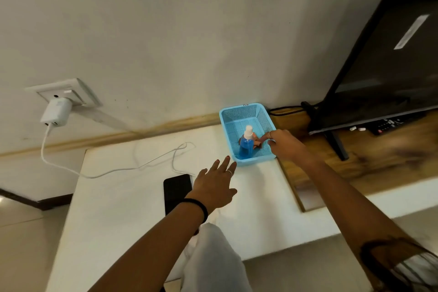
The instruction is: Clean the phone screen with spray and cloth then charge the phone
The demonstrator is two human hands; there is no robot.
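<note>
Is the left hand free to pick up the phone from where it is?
Probably yes. The left hand is open and empty, spread over the white table, with the dark phone lying flat right beside and partly under it. Nothing lies on the phone; the charger cable runs clear behind it.

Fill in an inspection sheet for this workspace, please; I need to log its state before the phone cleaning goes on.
Surface: white tabletop, butting a wood-grain counter on the right.
Job's things: black phone flat, screen dark; blue spray bottle upright in the blue basket, orange cloth behind it.
Clutter: remote under the television.
Grips: left hand open, spread above the table beside the phone; right hand in the basket, fingers at the cloth, hold unclear.
Cables: white charger plugged into the wall socket; its cable loops over the table, not visibly in the phone; black cable behind the basket.
Surroundings: plain wall, television.
</note>
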